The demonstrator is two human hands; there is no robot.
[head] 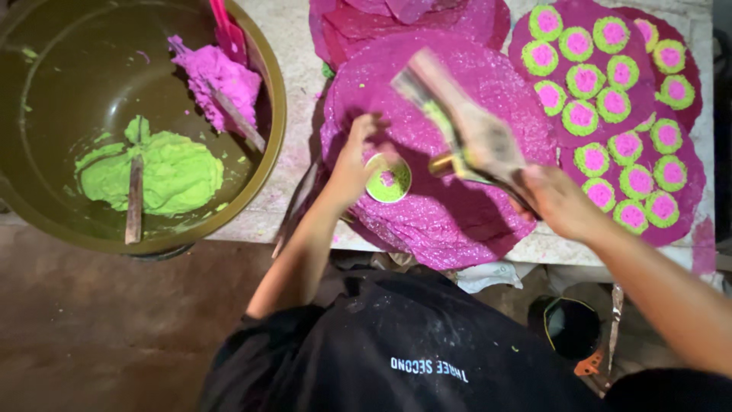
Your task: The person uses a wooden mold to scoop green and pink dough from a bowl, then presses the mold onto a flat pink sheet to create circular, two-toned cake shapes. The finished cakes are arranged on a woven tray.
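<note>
the landmark here is the large pink disc (450, 152), a glittery magenta round sheet lying flat on the pale worktop (293, 69). near the disc's lower left part sits a small round mould (389, 181), a ring filled with green paste with a pink dab at its centre. the left hand (354, 164) rests against the mould's left edge, fingers (374, 126) curled over and around its rim, closed lightly on it as far as the view shows. the right hand (560, 202), at the disc's lower right edge, is clenched around the handle of a blurred tool (465, 126), seemingly a hammer or stamp, though motion blur hides its exact shape. the tool's long axis runs diagonally across the disc, from the right hand up and left, and a brass-coloured end points at the mould from just beside its right side. so the mould lies between the two hands, touching the left, and left of the right.

right of the disc, finished green-and-pink rounds (602, 99) lie in rows on more pink sheets. left of the disc stands a big olive basin (271, 114) holding a lump of green paste (164, 172) and a lump of pink paste (217, 76), each with a stick in it.
</note>
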